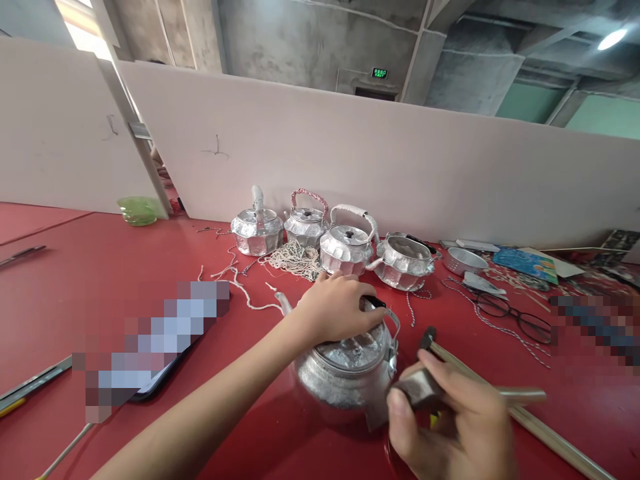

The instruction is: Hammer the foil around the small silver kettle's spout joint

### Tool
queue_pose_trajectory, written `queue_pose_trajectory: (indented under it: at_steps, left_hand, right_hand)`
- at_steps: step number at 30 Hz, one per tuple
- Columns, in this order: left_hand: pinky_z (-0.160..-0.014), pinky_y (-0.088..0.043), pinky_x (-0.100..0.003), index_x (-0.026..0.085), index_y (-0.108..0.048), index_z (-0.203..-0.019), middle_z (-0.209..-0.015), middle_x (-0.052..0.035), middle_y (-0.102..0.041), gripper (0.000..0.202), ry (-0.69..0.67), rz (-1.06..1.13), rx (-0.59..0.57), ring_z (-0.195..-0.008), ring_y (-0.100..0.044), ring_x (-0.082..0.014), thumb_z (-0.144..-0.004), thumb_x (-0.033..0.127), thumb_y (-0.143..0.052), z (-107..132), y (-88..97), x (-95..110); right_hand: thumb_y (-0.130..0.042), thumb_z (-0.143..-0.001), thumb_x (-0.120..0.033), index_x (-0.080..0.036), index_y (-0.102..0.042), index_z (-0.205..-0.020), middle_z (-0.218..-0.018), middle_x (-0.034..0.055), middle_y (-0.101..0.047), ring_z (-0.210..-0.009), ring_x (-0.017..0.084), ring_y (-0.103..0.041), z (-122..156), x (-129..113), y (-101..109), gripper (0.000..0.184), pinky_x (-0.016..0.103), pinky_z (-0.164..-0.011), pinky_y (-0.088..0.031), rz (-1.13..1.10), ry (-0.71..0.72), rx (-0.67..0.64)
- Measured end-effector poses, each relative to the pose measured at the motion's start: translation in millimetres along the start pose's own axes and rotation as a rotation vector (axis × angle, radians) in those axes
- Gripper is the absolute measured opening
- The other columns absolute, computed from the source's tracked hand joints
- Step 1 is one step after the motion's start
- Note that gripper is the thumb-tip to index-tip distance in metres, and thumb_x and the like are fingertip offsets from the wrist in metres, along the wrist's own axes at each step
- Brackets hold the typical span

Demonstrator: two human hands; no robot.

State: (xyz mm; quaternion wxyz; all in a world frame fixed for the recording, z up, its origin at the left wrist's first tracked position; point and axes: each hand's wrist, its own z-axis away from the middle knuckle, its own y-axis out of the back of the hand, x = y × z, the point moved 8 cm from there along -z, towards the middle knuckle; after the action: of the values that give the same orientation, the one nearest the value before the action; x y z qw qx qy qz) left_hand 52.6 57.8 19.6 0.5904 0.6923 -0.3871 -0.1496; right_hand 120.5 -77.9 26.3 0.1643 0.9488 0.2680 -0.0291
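Note:
My left hand (337, 303) is closed over the top of a silver metal kettle (333, 383), around its arched handle (393, 321). A black wrapped part of the handle shows by the thumb, and the fingertips on the far side are partly hidden. The kettle stands on the red table, its spout to the left. In front of its right side, my right hand (465, 420) grips a blocky dark metal tool (420, 389) between thumb and fingers, slightly blurred. A rod sticks out to the right behind that hand. Beyond it lies a hammer (550, 433) with a black head and wooden handle.
Along the white partition (400, 153) stand several faceted silver kettles (257, 233), with a heap of cord (295, 260) among them. To the right are a metal bowl (465, 261) and eyeglasses (515, 317). A phone (160, 340) and a box cutter (37, 383) lie left.

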Motion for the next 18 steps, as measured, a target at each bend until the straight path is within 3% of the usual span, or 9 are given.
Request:
queue_pose_trajectory:
  at_steps: [3,9,18]
  left_hand:
    - [-0.08,-0.04,-0.043,0.027,-0.061,-0.102,-0.093,-0.0023,-0.064,0.04,0.004,0.0,-0.008,-0.091,-0.054,-0.0232,-0.081,0.051,-0.036,-0.7,-0.3,-1.0]
    - [-0.081,-0.039,-0.043,0.028,-0.061,-0.102,-0.093,-0.0023,-0.064,0.039,0.006,-0.003,-0.018,-0.09,-0.054,-0.0232,-0.081,0.051,-0.036,-1.1,-1.5,-1.7]
    - [-0.079,-0.039,-0.044,0.029,-0.06,-0.102,-0.093,-0.0022,-0.064,0.038,0.008,0.008,-0.017,-0.092,-0.053,-0.0241,-0.081,0.05,-0.037,-1.1,-0.3,-1.3]
  right_hand:
    - [-0.059,-0.068,-0.024,-0.011,-0.052,-0.101,-0.065,0.0023,-0.058,-0.051,0.009,-0.051,-0.7,-4.5,4.1,0.036,0.022,-0.044,-0.045,0.03,0.064,0.079]
    - [-0.061,-0.067,-0.023,-0.008,-0.053,-0.102,-0.068,0.0035,-0.058,-0.053,0.01,-0.052,1.0,-4.6,3.3,0.039,0.022,-0.044,-0.045,0.016,0.08,0.111]
    - [-0.061,-0.068,-0.024,-0.008,-0.055,-0.097,-0.067,0.0035,-0.058,-0.052,0.009,-0.052,0.2,-4.4,2.6,0.034,0.021,-0.042,-0.044,0.022,0.077,0.078]
